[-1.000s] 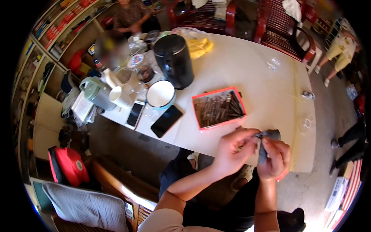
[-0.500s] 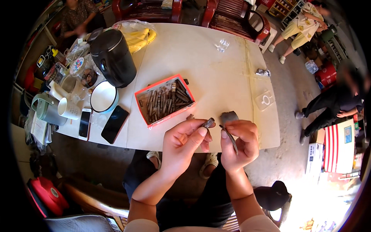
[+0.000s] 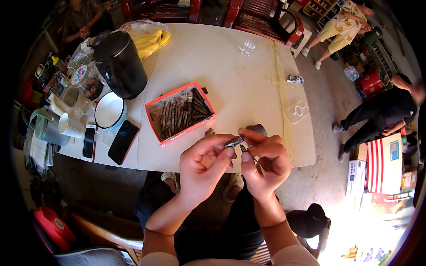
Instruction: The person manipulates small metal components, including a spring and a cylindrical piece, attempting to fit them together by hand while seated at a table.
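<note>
My left hand [image 3: 204, 166] pinches a short dark metal rod [image 3: 234, 142] between thumb and fingers, its end shiny. My right hand [image 3: 267, 166] is closed on a thin dark strip [image 3: 243, 149], whose tip comes close to the rod; I cannot tell whether they touch. Both hands are over the table's near edge. Beyond them lies an open red-rimmed box [image 3: 151, 125] full of similar dark rods [image 3: 177, 116]. A dark grey piece [image 3: 256, 129] lies on the table behind my right hand, and a small brownish piece [image 3: 209, 131] rests behind my left.
On the table's left stand a black kettle [image 3: 120, 66], a bowl [image 3: 125, 116], a mug [image 3: 71, 126] and two phones [image 3: 123, 142]. Bananas [image 3: 148, 44] lie farther back, a glass [image 3: 247, 48] at the far side. Other people [image 3: 381, 115] stand at the right.
My hands have come closer together, and the strip's tip has risen toward the rod. The rod has turned more level. The whole view has shifted slightly.
</note>
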